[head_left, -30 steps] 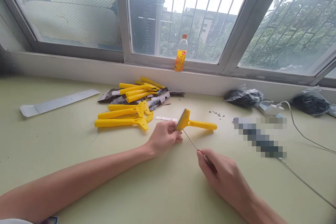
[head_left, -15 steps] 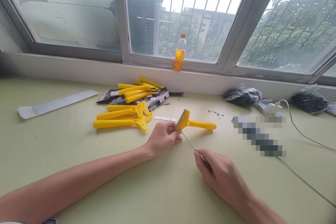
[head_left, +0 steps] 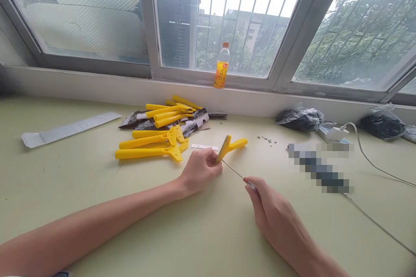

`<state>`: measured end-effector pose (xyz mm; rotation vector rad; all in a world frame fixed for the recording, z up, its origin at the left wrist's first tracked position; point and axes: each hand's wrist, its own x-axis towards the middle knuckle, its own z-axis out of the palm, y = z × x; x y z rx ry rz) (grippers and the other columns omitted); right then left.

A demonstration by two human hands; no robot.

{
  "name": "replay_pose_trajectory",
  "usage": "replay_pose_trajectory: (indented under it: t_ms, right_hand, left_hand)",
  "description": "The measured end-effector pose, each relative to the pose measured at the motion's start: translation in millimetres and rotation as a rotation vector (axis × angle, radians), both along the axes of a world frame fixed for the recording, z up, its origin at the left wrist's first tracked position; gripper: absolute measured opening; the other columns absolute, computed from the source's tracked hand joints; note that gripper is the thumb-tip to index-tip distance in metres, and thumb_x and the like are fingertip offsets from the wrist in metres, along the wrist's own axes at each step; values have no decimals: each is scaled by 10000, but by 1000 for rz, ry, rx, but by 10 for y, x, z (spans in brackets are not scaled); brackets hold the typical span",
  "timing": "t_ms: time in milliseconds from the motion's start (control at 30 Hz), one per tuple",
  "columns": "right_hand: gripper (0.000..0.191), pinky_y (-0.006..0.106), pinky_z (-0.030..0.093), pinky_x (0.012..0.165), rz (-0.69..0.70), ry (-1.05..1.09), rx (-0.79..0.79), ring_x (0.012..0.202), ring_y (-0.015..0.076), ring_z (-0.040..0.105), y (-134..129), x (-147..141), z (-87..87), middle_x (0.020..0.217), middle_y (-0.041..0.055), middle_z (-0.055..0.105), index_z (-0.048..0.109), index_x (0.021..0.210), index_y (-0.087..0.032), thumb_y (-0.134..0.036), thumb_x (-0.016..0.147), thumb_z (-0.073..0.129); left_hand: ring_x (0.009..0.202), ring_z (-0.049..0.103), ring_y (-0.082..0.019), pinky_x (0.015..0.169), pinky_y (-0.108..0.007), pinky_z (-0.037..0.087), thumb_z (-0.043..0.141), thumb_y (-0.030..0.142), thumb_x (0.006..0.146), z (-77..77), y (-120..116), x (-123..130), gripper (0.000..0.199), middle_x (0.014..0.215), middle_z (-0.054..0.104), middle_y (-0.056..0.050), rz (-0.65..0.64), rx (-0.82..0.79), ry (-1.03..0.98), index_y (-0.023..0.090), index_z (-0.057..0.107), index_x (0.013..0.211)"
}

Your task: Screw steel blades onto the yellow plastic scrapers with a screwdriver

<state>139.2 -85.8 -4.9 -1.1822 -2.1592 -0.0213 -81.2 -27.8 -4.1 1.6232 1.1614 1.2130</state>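
Observation:
My left hand [head_left: 201, 168] is closed on the head of a yellow scraper [head_left: 226, 148], whose handle points away to the right. In my right hand [head_left: 276, 212] is a screwdriver [head_left: 233, 169], its thin shaft reaching up and left so that the tip meets the lower end of the scraper's head. My fingers cover most of the screwdriver's handle. Just beyond my left hand lies a flat metal blade [head_left: 204, 147]. Several small screws [head_left: 268, 140] are scattered on the table to the right of the scraper.
More yellow scraper handles [head_left: 149, 154] lie left of my hands, others on dark packaging [head_left: 195, 124]. A silvery strip [head_left: 71, 129] is far left. An orange drink bottle [head_left: 221, 67] stands by the window. Bagged dark items [head_left: 299, 119], a charger [head_left: 337, 133] and a cable are on the right.
The scraper has turned, so its handle now points more away and looks shorter. My right hand and the screwdriver have shifted slightly to the right, the shaft at a flatter angle.

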Motion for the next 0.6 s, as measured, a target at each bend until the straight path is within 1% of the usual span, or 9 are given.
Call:
replay_pose_trajectory:
  t_ms: [100,167,200,300,367,400,500,567,600]
  right_hand:
    - [270,249,336,463,-26,-36,105,452,138,448,52,30,12,579,-60,467,540,875,-235,-343,1069,386]
    - [335,251,282,440,-66,-50,115,406,133,385,79,44,26,528,-74,395,510,801,-242,-380,1072,372]
    - [336,245,284,443,-80,-46,86,402,132,386,87,48,34,526,-77,403,509,812,-244,-394,1074,361]
    - [238,227,350,485,-96,4,-66,455,137,482,89,52,52,622,-63,556,494,980,-249,-427,1068,363]
    - [217,227,361,494,-89,23,-142,469,139,489,95,60,48,660,-56,587,443,992,-252,-444,1060,370]
    - [234,229,345,485,-82,17,-158,455,138,461,104,68,41,638,-61,559,421,945,-255,-452,1059,364]
    - [360,249,275,468,-79,-25,-146,425,138,356,153,92,20,549,-70,407,366,783,-256,-478,1062,316]
    - [399,259,270,482,-94,-13,-161,441,144,359,178,96,26,543,-59,385,394,759,-253,-485,1066,290]
    - [394,260,279,491,-98,6,-191,449,147,365,181,93,37,545,-59,388,429,785,-253,-489,1067,287]
  left_hand:
    - [708,640,-165,639,-260,511,692,263,792,3,-15,0,106,767,689,-22,27,40,53,184,628,763]
    - [703,636,-163,646,-266,510,693,260,784,7,-24,4,99,764,689,-13,42,53,86,188,630,761]
    - [704,637,-164,650,-269,510,692,259,783,8,-26,6,96,762,689,-10,48,56,101,190,631,759]
    - [707,643,-166,647,-275,508,683,263,788,11,-23,11,92,759,691,-5,65,54,122,192,634,756]
    - [701,644,-166,638,-275,504,681,265,788,11,-17,12,94,755,691,-4,76,50,121,191,634,753]
    - [700,644,-165,636,-275,504,682,264,787,11,-15,11,93,754,691,-3,77,48,119,191,635,753]
    - [699,647,-166,640,-278,505,682,261,784,8,-12,10,88,753,694,-4,72,51,127,192,638,753]
    - [705,652,-170,642,-280,506,677,263,788,5,-11,11,89,753,695,-8,72,52,136,191,637,752]
    - [708,654,-172,642,-281,506,673,265,791,4,-10,12,93,752,695,-10,75,51,138,191,635,751]
